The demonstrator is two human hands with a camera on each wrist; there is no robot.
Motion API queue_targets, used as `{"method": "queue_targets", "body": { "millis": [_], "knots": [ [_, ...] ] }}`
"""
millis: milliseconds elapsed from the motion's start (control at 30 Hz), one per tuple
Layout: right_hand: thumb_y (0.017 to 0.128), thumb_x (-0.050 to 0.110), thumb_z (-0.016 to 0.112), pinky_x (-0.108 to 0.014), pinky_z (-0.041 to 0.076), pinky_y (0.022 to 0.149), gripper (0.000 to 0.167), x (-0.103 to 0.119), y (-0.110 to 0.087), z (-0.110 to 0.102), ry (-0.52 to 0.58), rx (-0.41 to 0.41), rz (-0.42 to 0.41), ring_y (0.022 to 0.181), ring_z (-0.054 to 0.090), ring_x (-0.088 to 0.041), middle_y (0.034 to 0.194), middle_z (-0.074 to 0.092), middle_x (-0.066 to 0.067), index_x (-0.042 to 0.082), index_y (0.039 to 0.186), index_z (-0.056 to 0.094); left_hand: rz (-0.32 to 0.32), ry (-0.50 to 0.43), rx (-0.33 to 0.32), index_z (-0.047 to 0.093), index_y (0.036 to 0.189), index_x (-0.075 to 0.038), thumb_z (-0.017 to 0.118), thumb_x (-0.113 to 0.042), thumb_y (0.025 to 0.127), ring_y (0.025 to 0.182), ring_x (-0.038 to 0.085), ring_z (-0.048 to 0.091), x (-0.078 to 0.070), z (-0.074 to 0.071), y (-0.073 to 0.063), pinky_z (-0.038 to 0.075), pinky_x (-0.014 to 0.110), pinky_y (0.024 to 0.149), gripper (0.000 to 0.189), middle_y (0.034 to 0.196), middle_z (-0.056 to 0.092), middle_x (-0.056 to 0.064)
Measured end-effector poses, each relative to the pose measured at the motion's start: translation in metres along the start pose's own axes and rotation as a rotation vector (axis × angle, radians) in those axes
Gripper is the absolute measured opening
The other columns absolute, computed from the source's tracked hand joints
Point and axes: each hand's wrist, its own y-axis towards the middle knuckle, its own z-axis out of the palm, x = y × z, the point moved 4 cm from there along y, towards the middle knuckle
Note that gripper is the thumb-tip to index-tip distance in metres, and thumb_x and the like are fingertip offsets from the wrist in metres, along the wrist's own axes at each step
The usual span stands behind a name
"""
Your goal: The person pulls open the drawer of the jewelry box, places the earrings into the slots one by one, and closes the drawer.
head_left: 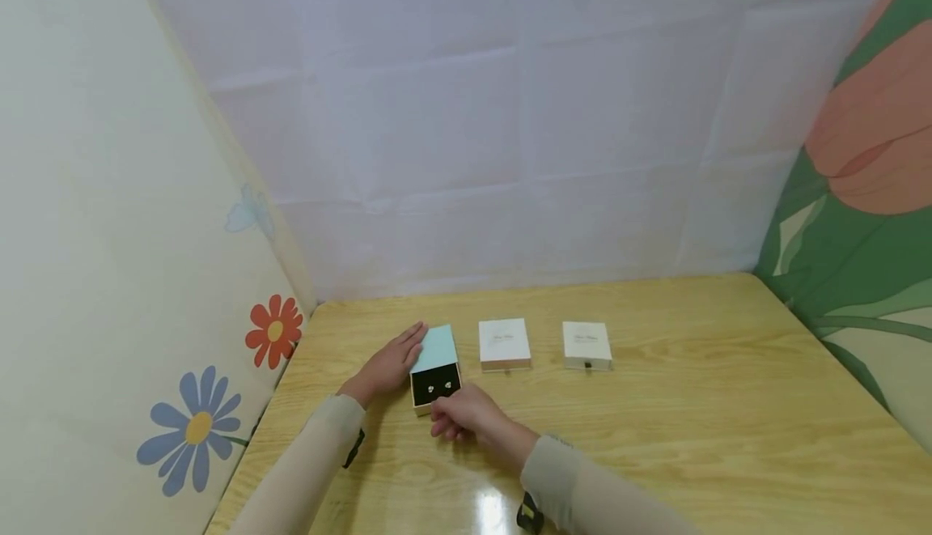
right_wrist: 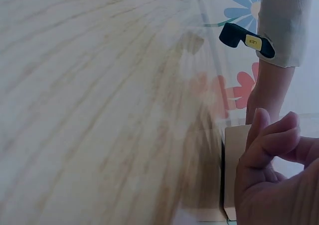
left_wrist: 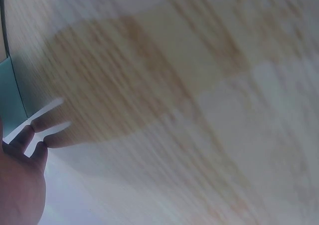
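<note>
A light blue drawer-style jewelry box (head_left: 435,349) lies on the table, its drawer (head_left: 418,408) slid partway out toward me. Inside the drawer, a pair of small shiny earrings (head_left: 431,389) sits on a black insert. My left hand (head_left: 389,365) rests along the left side of the blue sleeve, fingers fairly straight; in the left wrist view its fingertips touch the table beside the sleeve. With curled fingers, my right hand (head_left: 469,412) holds the drawer at its front edge. The exact pinch point is hidden behind those fingers in both views.
Two closed white boxes, one in the middle (head_left: 504,344) and one farther right (head_left: 586,345), stand to the right of the blue one. The wooden table (head_left: 692,413) ends at a pale cloth (head_left: 510,154) behind and a flowered panel (head_left: 204,413) on the left.
</note>
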Motion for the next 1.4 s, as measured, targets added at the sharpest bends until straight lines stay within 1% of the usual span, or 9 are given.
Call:
{"method": "queue_targets", "body": {
  "millis": [133,367,433,667,800,1167,1300,1400],
  "knots": [
    [0.087,0.008,0.062,-0.013,0.040,0.042,0.017,-0.006,0.000,0.000,0.016,-0.001,0.022,0.044,0.051,-0.003,0.069,0.074,-0.010,-0.003,0.084,0.075,0.009,-0.005,-0.008,0.029,0.160,-0.006,0.031,-0.028,0.113,0.153,0.031,0.025,0.000,0.000,-0.001,0.024,0.049,0.124,0.052,0.167,0.024,0.012],
    [0.086,0.007,0.059,-0.011,0.038,0.041,0.018,-0.012,0.000,0.000,0.021,-0.005,0.042,0.044,0.050,-0.002,0.064,0.072,-0.006,-0.003,0.081,0.073,-0.010,-0.003,-0.003,0.028,0.161,-0.010,0.031,-0.031,0.113,0.153,0.029,0.024,0.004,0.002,0.000,0.023,0.046,0.125,0.052,0.168,0.023,0.009],
    [0.087,0.007,0.058,-0.012,0.038,0.041,0.019,-0.014,0.001,0.000,0.024,-0.007,0.043,0.043,0.050,-0.001,0.063,0.072,-0.005,-0.003,0.080,0.073,-0.009,-0.008,-0.007,0.029,0.161,-0.009,0.031,-0.031,0.113,0.153,0.029,0.025,0.004,0.002,-0.001,0.023,0.047,0.125,0.052,0.168,0.023,0.009],
    [0.092,0.010,0.060,-0.012,0.037,0.040,0.022,-0.020,0.005,0.000,0.026,-0.011,0.064,0.044,0.050,-0.002,0.061,0.069,-0.002,-0.001,0.078,0.073,-0.001,-0.029,-0.016,0.029,0.160,-0.007,0.032,-0.029,0.113,0.153,0.030,0.025,0.001,0.000,-0.001,0.023,0.048,0.125,0.052,0.167,0.024,0.012],
    [0.093,0.010,0.061,-0.012,0.038,0.039,0.022,-0.022,0.007,0.001,0.040,-0.018,0.062,0.043,0.050,-0.001,0.059,0.067,-0.001,-0.001,0.078,0.074,0.001,-0.019,-0.017,0.029,0.160,-0.007,0.032,-0.029,0.113,0.153,0.030,0.025,0.002,0.001,0.000,0.024,0.048,0.125,0.052,0.167,0.024,0.012],
    [0.093,0.002,0.062,-0.010,0.038,0.040,0.015,-0.024,0.010,0.003,0.138,-0.077,0.028,0.044,0.052,-0.001,0.058,0.066,0.001,-0.006,0.084,0.072,-0.001,-0.012,-0.006,0.028,0.161,-0.009,0.030,-0.033,0.113,0.153,0.030,0.024,0.006,0.005,0.001,0.024,0.048,0.124,0.053,0.168,0.022,0.009],
    [0.093,0.000,0.061,-0.011,0.039,0.041,0.015,-0.023,0.010,0.005,0.161,-0.111,0.018,0.045,0.052,-0.002,0.059,0.067,0.000,-0.004,0.082,0.071,0.000,-0.009,-0.010,0.028,0.161,-0.009,0.029,-0.033,0.113,0.153,0.029,0.024,0.007,0.005,0.001,0.024,0.048,0.124,0.053,0.168,0.022,0.008],
    [0.090,-0.002,0.059,-0.011,0.040,0.040,0.015,-0.021,0.010,0.007,0.174,-0.137,0.020,0.045,0.053,-0.003,0.058,0.066,0.000,-0.001,0.079,0.069,-0.003,-0.001,-0.008,0.027,0.161,-0.010,0.029,-0.034,0.113,0.153,0.029,0.024,0.007,0.005,0.001,0.024,0.047,0.124,0.054,0.168,0.022,0.008]
  ]
}}
